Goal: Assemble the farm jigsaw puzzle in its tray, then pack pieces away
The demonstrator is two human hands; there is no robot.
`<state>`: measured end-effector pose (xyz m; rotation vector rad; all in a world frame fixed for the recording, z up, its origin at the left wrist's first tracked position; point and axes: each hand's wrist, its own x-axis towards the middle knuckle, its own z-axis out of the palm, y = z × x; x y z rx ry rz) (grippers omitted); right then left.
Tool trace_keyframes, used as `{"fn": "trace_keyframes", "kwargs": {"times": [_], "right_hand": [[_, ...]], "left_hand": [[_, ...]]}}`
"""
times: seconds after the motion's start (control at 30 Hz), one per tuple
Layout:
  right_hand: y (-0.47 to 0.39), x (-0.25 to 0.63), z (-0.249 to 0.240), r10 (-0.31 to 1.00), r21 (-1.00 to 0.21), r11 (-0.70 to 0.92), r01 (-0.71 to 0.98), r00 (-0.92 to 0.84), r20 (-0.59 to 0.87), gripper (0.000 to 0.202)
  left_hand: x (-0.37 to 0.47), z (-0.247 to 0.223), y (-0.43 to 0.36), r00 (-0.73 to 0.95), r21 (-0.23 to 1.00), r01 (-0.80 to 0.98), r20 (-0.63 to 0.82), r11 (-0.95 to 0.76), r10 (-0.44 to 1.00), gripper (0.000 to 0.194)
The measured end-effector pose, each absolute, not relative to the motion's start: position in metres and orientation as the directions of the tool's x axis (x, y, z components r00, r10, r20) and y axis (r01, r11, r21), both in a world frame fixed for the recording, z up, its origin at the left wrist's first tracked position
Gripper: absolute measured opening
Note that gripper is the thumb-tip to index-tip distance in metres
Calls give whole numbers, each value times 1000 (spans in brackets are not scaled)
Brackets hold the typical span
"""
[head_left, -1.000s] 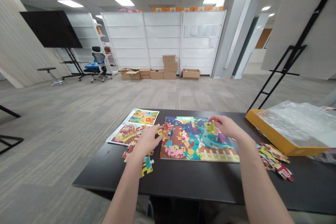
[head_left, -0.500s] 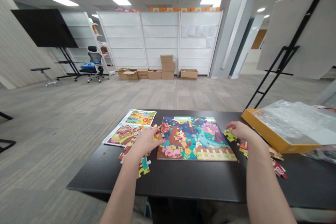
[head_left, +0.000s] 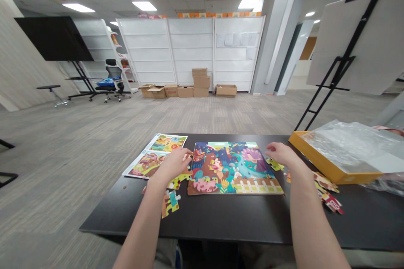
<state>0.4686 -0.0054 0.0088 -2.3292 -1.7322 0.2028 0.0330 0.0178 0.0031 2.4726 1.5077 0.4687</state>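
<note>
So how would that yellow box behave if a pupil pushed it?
The yellow box would probably slide rather than tip, being broad and low. It looks light for its size, holding crumpled clear plastic. That plastic seems floppy and might shift over the rim.

The left hand (head_left: 173, 165) is facing palm down, its fingers (head_left: 187, 151) bending and pointing forward and inward. The right hand (head_left: 282, 154) is hovering well apart from those fingers, also bending its own inward. Behind the fingers, both bare forearms, the left (head_left: 143, 218) and the right (head_left: 311, 214), are slanting outward toward the body.
</note>
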Motion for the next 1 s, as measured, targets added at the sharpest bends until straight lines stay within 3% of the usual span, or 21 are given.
{"fn": "trace_keyframes", "kwargs": {"times": [0.13,0.43,0.73,1.0], "right_hand": [[-8,444,21,978,-301,-148,942,184,95,29],[-10,408,34,996,-313,-49,949,69,52,31],[-8,382,30,995,-268,84,960,-64,83,28],[-11,346,34,983,-271,177,946,-158,92,25]], "left_hand": [[61,-5,37,511,346,776,146,-528,847,26],[70,-5,23,430,230,869,86,-438,899,39],[71,-9,13,427,278,843,177,-461,887,48],[72,-12,17,455,338,799,203,-498,867,34]]}}
